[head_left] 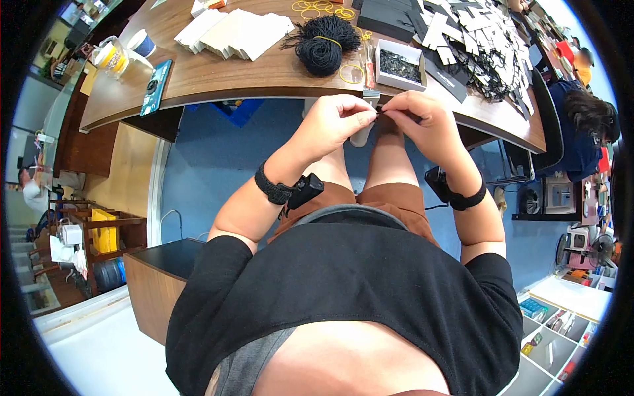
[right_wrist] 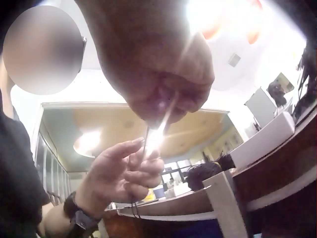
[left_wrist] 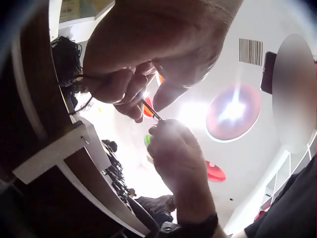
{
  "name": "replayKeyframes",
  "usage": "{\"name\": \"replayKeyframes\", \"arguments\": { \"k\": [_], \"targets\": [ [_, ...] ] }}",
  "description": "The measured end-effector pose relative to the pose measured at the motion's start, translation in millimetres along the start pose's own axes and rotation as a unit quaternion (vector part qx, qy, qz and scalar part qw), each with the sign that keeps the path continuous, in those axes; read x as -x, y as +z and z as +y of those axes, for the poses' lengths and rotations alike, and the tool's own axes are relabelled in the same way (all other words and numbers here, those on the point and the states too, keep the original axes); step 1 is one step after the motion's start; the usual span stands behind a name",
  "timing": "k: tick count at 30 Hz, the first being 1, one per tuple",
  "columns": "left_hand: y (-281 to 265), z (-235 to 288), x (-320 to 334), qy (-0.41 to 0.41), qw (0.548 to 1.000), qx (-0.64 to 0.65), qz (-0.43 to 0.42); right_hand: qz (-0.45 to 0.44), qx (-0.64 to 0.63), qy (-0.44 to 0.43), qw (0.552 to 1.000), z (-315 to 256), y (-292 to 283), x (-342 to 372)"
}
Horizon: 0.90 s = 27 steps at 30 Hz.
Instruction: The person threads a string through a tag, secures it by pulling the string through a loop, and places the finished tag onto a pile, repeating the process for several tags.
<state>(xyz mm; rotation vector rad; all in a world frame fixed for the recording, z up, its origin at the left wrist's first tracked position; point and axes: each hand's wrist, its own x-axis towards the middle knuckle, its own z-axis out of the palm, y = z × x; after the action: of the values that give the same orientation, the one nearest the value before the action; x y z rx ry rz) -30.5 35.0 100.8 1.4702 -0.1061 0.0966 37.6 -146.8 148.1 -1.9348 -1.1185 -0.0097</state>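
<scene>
Between the two hands, close to the table's front edge, runs a thin black cord (left_wrist: 151, 110). My left hand (head_left: 340, 122) pinches one part of it between thumb and fingers. My right hand (head_left: 426, 125) pinches it just across from there, the fingertips nearly meeting. In the right wrist view a dark strand (right_wrist: 135, 210) dangles below the left hand. Beyond the hands lie a bundle of black cords (head_left: 325, 49) tied with a yellow band, and a white box (head_left: 422, 84) of small black pieces. The cord's ends are hidden by the fingers.
On the wooden table (head_left: 264, 82) are stacked cream cards (head_left: 244, 33), yellow rubber bands (head_left: 320, 8), a teal box (head_left: 156, 87) and cups. At right spreads a heap of white and black tags (head_left: 472, 33). A pale flat piece (right_wrist: 225, 203) juts from the table's edge.
</scene>
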Motion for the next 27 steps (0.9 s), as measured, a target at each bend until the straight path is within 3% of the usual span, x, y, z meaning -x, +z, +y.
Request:
{"name": "replayKeyframes", "arguments": {
  "k": [5, 8, 11, 12, 14, 17, 19, 22, 25, 27],
  "targets": [
    [-17, -12, -2, 0.005, 0.984, -0.176, 0.004, 0.034, 0.169, -0.210, 0.962, 15, -6, 5],
    [-16, -8, -2, -0.138, 0.986, 0.095, 0.008, 0.041, 0.219, -0.273, 0.936, 20, -3, 10],
    [-14, -14, -3, -0.242, 0.881, 0.406, -0.014, 0.055, 0.244, -0.296, 0.922, 21, 4, 16],
    [-11, -13, -3, -0.253, 0.870, 0.422, -0.019, 0.060, 0.249, -0.300, 0.919, 21, 6, 18],
    [-5, -8, -2, -0.277, 0.847, 0.453, -0.027, 0.051, 0.248, -0.298, 0.920, 22, 8, 21],
    [7, -11, 3, -0.217, 0.927, 0.305, -0.015, 0.048, 0.229, -0.281, 0.931, 19, 9, 22],
    [13, -15, 6, -0.164, 0.972, 0.167, 0.013, 0.081, 0.159, -0.221, 0.959, 19, 15, 22],
    [16, -10, 8, -0.075, 0.996, 0.041, 0.006, 0.093, 0.064, -0.108, 0.988, 16, 19, 23],
    [19, -21, 7, 0.016, 0.999, 0.025, 0.040, 0.078, -0.038, 0.027, 0.996, 15, 19, 22],
    [15, -17, 9, -0.023, 0.999, 0.028, 0.028, 0.070, -0.066, 0.027, 0.995, 17, 21, 22]
  ]
}}
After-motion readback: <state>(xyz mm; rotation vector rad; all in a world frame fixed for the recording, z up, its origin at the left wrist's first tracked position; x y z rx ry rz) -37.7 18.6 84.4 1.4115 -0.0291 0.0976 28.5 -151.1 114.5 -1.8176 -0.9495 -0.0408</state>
